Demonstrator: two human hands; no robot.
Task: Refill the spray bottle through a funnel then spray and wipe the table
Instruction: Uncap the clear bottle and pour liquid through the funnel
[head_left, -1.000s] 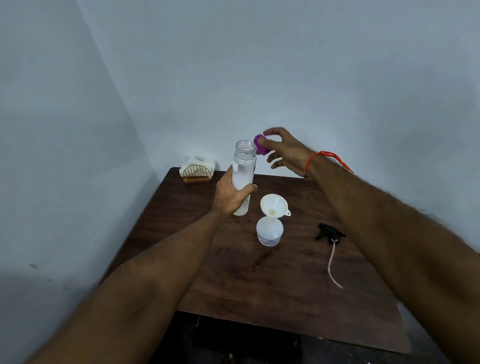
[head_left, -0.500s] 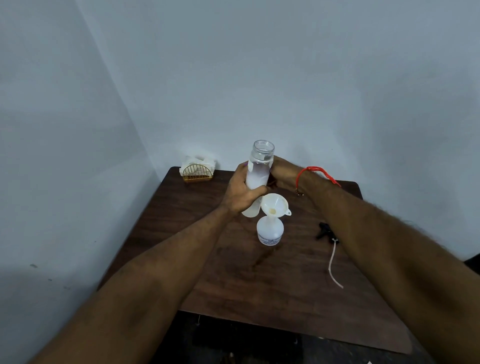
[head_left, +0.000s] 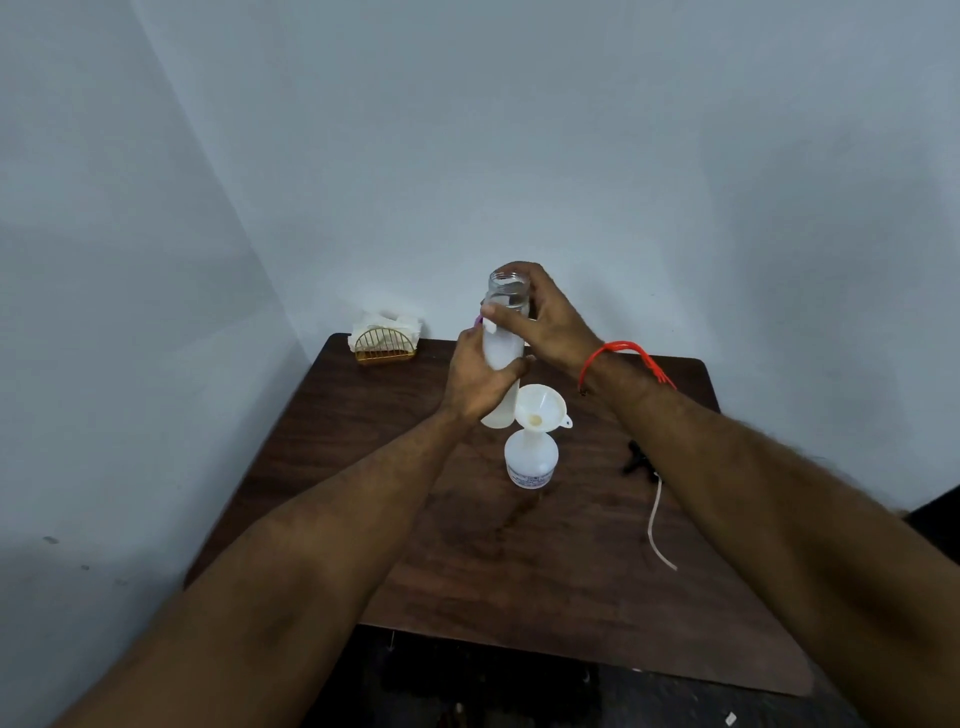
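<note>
One dark wooden table (head_left: 519, 571), pale walls (head_left: 623, 156)

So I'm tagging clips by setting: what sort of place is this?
Probably a bare room corner, not a kitchen: plain pale walls, a small dark wooden table, a gold wire napkin holder.

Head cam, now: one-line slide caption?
Both hands hold the uncapped water bottle upright beside the funnel seated in the spray bottle.

You've got open table (head_left: 467, 582) up front; funnel (head_left: 540, 408) on spray bottle (head_left: 531, 460) blocks centre, trigger head (head_left: 640, 461) with tube right, napkin holder (head_left: 384, 345) back-left.
</note>
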